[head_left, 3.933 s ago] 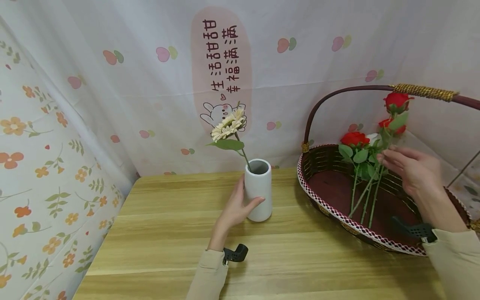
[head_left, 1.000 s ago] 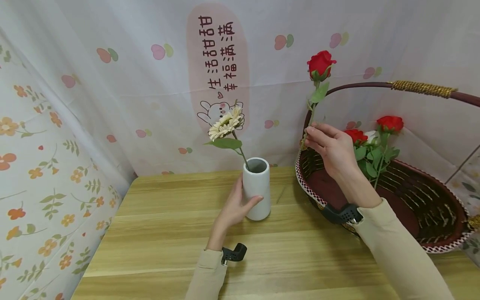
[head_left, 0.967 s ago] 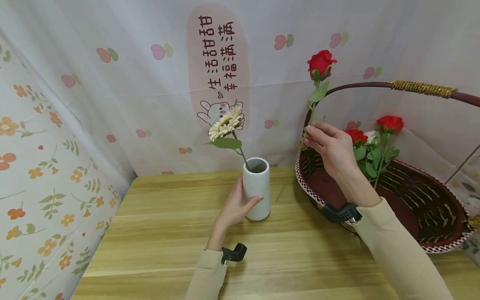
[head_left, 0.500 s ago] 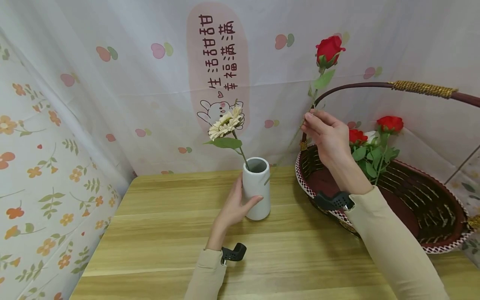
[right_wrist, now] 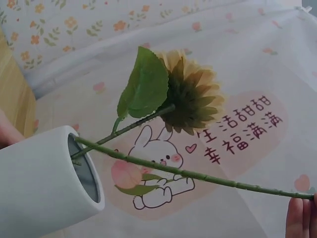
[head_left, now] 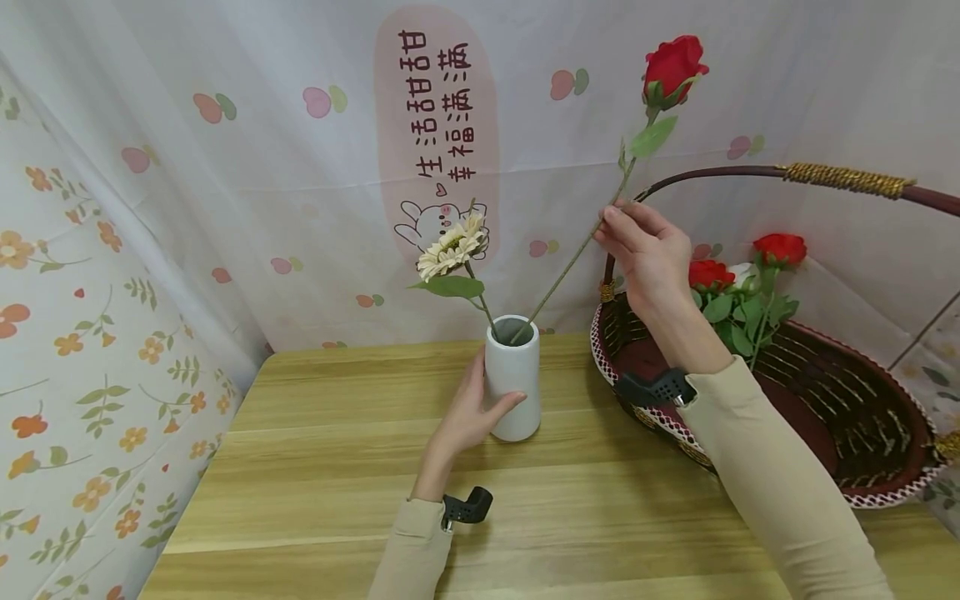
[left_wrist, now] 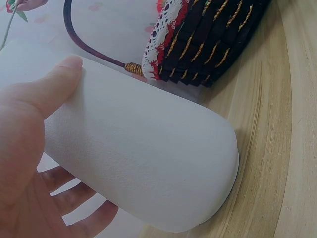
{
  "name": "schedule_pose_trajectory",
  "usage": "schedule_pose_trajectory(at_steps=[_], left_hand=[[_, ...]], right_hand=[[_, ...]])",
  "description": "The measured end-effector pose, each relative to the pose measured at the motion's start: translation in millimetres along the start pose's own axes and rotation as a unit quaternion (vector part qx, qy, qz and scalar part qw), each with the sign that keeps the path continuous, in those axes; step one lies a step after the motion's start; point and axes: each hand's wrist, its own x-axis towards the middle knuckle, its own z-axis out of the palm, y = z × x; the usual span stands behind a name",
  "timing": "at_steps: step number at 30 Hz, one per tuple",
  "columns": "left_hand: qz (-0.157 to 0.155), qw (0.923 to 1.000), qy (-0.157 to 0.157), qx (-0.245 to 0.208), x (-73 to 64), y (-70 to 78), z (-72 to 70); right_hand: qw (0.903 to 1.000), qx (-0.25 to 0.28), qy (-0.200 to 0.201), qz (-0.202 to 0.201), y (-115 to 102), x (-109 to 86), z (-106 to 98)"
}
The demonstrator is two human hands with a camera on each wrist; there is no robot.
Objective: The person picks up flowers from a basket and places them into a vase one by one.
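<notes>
My left hand [head_left: 474, 410] grips a white cylindrical vase [head_left: 517, 387] standing upright on the table, with the thumb across its front; the left wrist view shows the fingers reaching round the far side. A cream daisy-like flower [head_left: 452, 248] leans left out of the vase. Pinched between the thumb and fingertips of my right hand [head_left: 654, 258] is a long-stemmed red rose [head_left: 673, 68], its bloom up and to the right. The lower end of its green stem [right_wrist: 208, 177] is inside the vase mouth, crossing the cream flower's stem in the right wrist view.
Right of the vase stands a dark woven basket [head_left: 896, 493] with a lace-trimmed rim and an arched handle [head_left: 847, 181]. Red roses [head_left: 780, 247] and a white bloom [head_left: 742, 277] lie in it. A printed curtain [head_left: 315, 217] hangs behind the wooden table [head_left: 322, 492].
My right hand has taken one red rose out of the basket, carried it left and raised it, and its stem end has come into the vase mouth. My left hand and the vase have stayed put.
</notes>
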Motion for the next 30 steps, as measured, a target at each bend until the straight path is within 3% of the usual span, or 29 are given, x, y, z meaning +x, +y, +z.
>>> schedule_pose_trajectory(at_steps=[8,15,25,30], left_hand=[[0.005,1.0,0.0,-0.003,0.3,-0.2,-0.1],[0.011,0.9999,0.001,-0.004,0.5,-1.4,0.2],[0.0,1.0,0.001,-0.004,-0.6,-1.0,0.0],[-0.001,1.0,0.0,-0.005,-0.6,-1.0,-0.1]], right_hand=[[0.9996,-0.025,0.001,-0.016,10,1.5,3],[0.9972,-0.067,-0.021,-0.023,22,-1.5,3],[0.9828,-0.162,-0.084,-0.024,35,-8.1,-1],[0.9788,-0.178,-0.101,-0.013,40,-11.2,-1]])
